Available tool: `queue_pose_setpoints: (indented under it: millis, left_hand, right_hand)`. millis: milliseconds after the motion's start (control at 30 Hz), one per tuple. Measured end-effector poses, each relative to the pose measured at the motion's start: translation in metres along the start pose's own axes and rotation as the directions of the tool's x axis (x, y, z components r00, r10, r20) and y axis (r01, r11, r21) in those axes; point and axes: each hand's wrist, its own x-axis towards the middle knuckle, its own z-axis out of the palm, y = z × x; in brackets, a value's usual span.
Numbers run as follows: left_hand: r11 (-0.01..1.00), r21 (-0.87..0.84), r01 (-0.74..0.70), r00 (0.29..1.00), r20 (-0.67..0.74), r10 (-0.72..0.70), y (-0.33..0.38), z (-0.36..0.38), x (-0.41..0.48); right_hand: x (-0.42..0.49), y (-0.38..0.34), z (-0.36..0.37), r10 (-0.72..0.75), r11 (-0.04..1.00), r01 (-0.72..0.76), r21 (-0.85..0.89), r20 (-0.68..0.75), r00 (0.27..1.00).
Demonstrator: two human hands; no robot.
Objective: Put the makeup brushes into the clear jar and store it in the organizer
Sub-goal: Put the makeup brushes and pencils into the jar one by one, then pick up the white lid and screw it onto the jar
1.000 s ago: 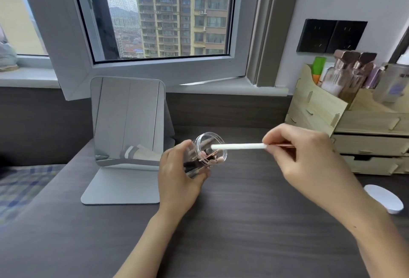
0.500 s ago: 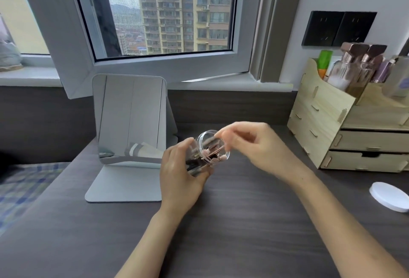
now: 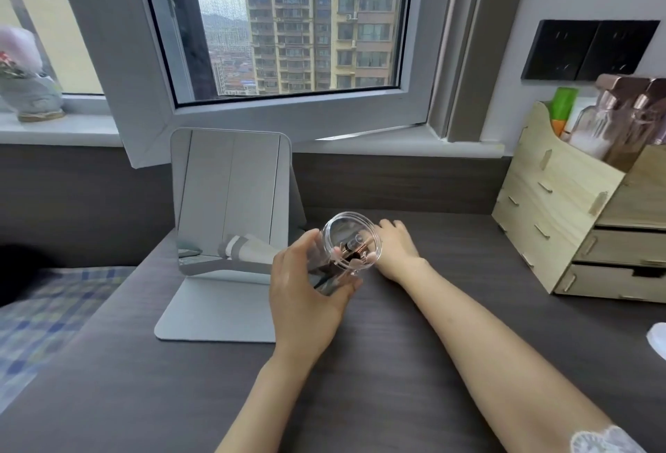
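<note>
My left hand [image 3: 306, 294] grips a clear jar [image 3: 347, 248] above the dark desk, tilted with its round mouth facing me. Inside it lie makeup brushes [image 3: 355, 252] with rose-gold ferrules and dark bristles. My right hand [image 3: 396, 250] rests low on the desk just behind and right of the jar; its fingertips are partly hidden by the jar, and I see nothing in it. The wooden organizer [image 3: 562, 207] stands at the right, with bottles in its top compartments and drawers below.
A standing mirror [image 3: 230, 200] on a flat base is left of the jar. A white lid [image 3: 657, 339] lies at the right edge of the desk [image 3: 396, 362]. An open window frame juts over the sill behind. A plaid bed cover is at the left.
My right hand slid a white-handled brush into the jar, let it go, then dropped to the desk behind the jar. The left hand kept holding the jar.
</note>
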Motion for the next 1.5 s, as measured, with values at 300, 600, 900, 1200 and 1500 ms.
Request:
queue_pose_setpoints:
  millis: [300,600,900,1200,1500]
  left_hand:
    - [0.995,-0.065,0.075,0.996,-0.037,-0.078,0.0,0.001,0.0]
    - [1.0,-0.006,-0.015,0.999,-0.03,0.014,0.0,0.001,0.0]
    - [0.936,0.09,-0.339,0.939,0.102,0.33,0.005,0.006,-0.004]
    - [0.982,0.069,-0.176,0.978,0.13,0.166,0.005,0.007,-0.009]
    - [0.975,0.088,-0.205,0.971,0.141,0.192,0.007,0.008,-0.009]
  right_hand:
    - [-0.071,0.038,-0.017,0.23,0.817,-0.117,0.565,-0.133,0.964]
    - [-0.166,0.049,-0.114,0.435,0.348,0.118,0.93,-0.272,0.858]
    - [-0.156,0.004,-0.142,0.263,0.745,0.149,0.65,-0.492,0.83]
    - [-0.155,-0.018,-0.122,0.026,0.695,0.35,0.628,-0.509,0.861]
    - [-0.209,0.118,-0.04,0.768,0.626,-0.709,0.325,-0.099,0.633]
